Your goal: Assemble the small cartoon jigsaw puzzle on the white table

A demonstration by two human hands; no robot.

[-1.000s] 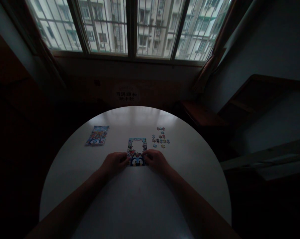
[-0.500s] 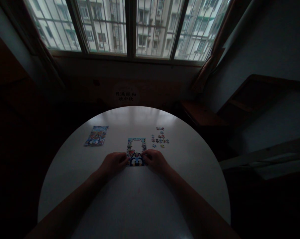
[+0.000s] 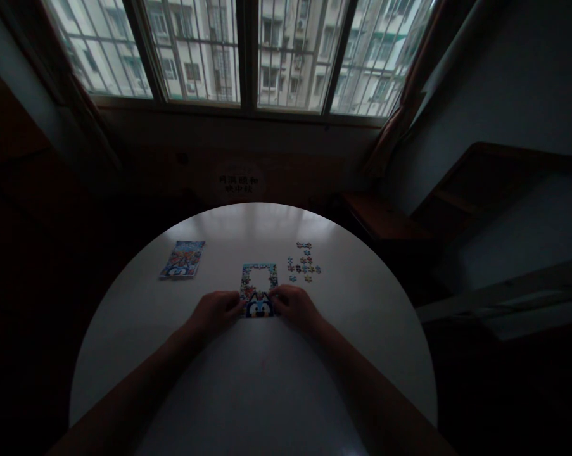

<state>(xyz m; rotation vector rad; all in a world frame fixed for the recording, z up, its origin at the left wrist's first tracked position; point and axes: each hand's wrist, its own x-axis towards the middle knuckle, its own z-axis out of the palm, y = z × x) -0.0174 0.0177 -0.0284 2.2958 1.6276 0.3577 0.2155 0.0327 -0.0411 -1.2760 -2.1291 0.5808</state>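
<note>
A partly assembled jigsaw puzzle (image 3: 259, 309) lies flat on the white table, with a dark blue cartoon face along its near edge and a bare white gap in its upper middle. My left hand (image 3: 218, 309) rests at its left edge, fingers curled, thumb and fingertips against the side. On the opposite edge, my right hand (image 3: 292, 303) has its fingers bent, with the tips touching the puzzle's lower right part. Both hands are closed at the puzzle's sides; dim light hides exactly how the fingertips grip. Just beyond my right hand lie several loose puzzle pieces (image 3: 309, 268).
A colourful printed packet (image 3: 184, 259) lies on the left of the round white table (image 3: 261, 392). Behind the table are a barred window (image 3: 247, 57) and a low brown wooden surface (image 3: 381, 218) at the right.
</note>
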